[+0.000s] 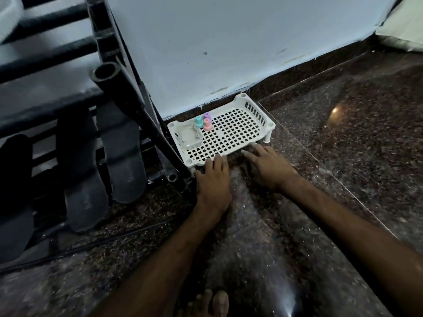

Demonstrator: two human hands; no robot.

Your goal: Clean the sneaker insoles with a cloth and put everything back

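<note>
We see a speckled stone floor (343,145) with a black rack (107,74) at left. Three dark insoles (123,156) lean on the rack, left of a white slotted tray (258,110) that stands by the wall. Our left grip (214,179) and right grip (270,167) are both open, straight fingers touching the tray's near edge. The tray holds a clear box (188,136) and three small bottles (207,124).
</note>
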